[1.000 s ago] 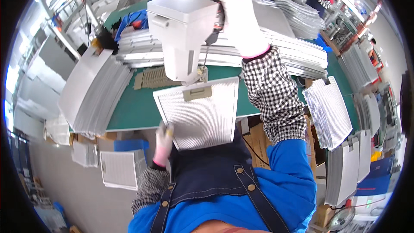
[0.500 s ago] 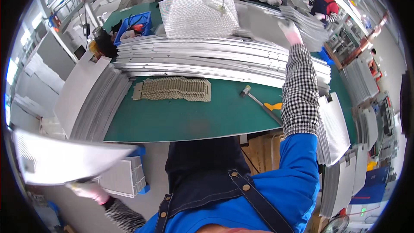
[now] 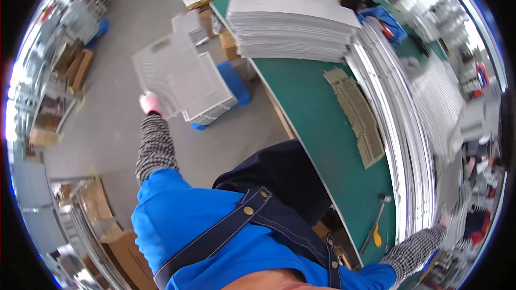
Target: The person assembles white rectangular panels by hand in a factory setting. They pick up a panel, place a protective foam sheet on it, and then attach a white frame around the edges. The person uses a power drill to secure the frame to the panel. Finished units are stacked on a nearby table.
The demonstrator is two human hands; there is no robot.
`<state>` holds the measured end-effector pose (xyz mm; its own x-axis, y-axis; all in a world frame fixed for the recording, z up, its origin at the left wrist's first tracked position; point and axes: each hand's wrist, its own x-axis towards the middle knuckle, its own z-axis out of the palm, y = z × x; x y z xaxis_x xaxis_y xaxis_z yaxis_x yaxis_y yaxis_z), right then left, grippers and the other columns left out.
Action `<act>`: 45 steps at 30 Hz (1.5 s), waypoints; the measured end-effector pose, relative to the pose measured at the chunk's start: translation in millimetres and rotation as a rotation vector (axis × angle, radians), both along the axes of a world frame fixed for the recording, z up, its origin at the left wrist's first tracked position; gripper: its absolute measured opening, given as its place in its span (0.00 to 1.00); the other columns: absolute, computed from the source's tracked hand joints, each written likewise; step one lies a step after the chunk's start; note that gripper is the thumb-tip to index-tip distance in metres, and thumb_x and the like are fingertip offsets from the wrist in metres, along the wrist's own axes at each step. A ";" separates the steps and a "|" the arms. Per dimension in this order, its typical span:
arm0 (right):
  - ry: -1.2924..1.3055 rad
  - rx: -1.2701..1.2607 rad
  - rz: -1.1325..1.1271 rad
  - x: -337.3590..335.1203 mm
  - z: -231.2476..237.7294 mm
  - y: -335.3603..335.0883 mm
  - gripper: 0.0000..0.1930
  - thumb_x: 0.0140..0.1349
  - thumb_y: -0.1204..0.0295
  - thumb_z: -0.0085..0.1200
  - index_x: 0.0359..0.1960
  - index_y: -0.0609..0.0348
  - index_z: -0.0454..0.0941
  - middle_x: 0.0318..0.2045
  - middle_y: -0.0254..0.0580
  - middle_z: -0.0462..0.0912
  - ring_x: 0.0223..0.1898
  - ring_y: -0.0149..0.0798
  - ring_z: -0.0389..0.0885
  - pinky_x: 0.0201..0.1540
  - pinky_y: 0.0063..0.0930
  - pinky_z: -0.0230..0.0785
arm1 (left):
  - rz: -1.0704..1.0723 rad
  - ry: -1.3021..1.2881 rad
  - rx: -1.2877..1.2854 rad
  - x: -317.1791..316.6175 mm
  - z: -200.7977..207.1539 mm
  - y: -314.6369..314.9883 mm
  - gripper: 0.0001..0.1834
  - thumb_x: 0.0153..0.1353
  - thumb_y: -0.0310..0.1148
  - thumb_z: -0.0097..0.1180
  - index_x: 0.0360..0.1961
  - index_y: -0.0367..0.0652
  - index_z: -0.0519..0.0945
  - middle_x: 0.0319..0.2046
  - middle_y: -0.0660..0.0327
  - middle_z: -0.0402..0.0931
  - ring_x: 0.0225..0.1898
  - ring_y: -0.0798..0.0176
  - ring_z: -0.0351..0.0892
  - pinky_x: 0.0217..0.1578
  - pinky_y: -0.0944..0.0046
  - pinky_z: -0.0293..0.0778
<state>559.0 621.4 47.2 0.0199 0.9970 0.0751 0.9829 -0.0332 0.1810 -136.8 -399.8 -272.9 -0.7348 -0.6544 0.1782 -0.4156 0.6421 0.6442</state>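
Observation:
My left hand (image 3: pixel 150 102), in a pink glove, grips the corner of a flat grey mesh panel (image 3: pixel 164 70) and holds it out to my left over the floor. The panel hovers just above a stack of like panels (image 3: pixel 207 96) resting on a blue crate (image 3: pixel 234 83). My right hand (image 3: pixel 445 219), also gloved, is small and far off at the lower right, stretched back over the long metal strips (image 3: pixel 406 145) on the green table (image 3: pixel 317 123). Its fingers are too small to read.
A tall pile of grey panels (image 3: pixel 290 19) fills the table's far end. A row of brown cardboard pieces (image 3: pixel 357 115) and a yellow-handled tool (image 3: pixel 376 223) lie on the green top. Cardboard boxes (image 3: pixel 121 247) stand on the floor at the lower left.
I have turned to my left. My left hand has swung the mesh panel away from the table and out over the stack on the blue crate. My right arm trails behind over the table.

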 end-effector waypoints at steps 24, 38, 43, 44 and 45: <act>0.023 -0.042 -0.079 35.7 17.9 -35.6 0.37 0.61 0.43 0.60 0.52 0.72 0.80 0.51 0.59 0.83 0.57 0.52 0.79 0.59 0.41 0.70 | -0.414 0.730 -0.160 -55.0 145.0 225.0 0.25 0.60 0.27 0.62 0.60 0.41 0.74 0.55 0.45 0.73 0.58 0.42 0.73 0.60 0.48 0.69; 0.698 0.023 0.052 42.5 49.7 -89.5 0.26 0.61 0.53 0.64 0.46 0.68 0.82 0.42 0.50 0.86 0.50 0.44 0.83 0.52 0.38 0.73 | -1.661 0.542 -0.550 -9.4 326.5 571.9 0.34 0.57 0.43 0.68 0.65 0.53 0.72 0.61 0.51 0.72 0.62 0.44 0.71 0.60 0.47 0.69; 1.925 0.149 0.231 39.1 61.8 -157.7 0.13 0.60 0.70 0.65 0.43 0.61 0.81 0.39 0.37 0.85 0.44 0.33 0.82 0.48 0.31 0.73 | -1.563 0.243 -0.692 -30.2 316.6 591.9 0.38 0.58 0.53 0.65 0.68 0.56 0.70 0.62 0.47 0.73 0.63 0.44 0.72 0.62 0.49 0.69; 1.991 0.297 0.226 36.2 61.2 -173.1 0.14 0.60 0.71 0.64 0.46 0.60 0.80 0.40 0.36 0.85 0.44 0.34 0.81 0.48 0.32 0.73 | -1.590 0.180 -0.668 -33.6 318.3 590.4 0.37 0.59 0.54 0.64 0.68 0.55 0.71 0.60 0.47 0.75 0.62 0.44 0.73 0.61 0.50 0.70; 2.080 0.424 0.227 33.3 57.1 -186.8 0.15 0.60 0.72 0.64 0.48 0.59 0.79 0.41 0.36 0.84 0.44 0.36 0.81 0.49 0.34 0.73 | -1.669 0.165 -0.584 -37.0 321.5 589.6 0.35 0.59 0.53 0.64 0.66 0.53 0.73 0.58 0.46 0.77 0.61 0.44 0.75 0.60 0.50 0.71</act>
<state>592.3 434.6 104.3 0.2614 0.9263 0.2715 -0.3179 0.3482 -0.8819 -173.8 189.9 48.6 -0.4413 0.8684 0.2260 0.8961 0.4130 0.1628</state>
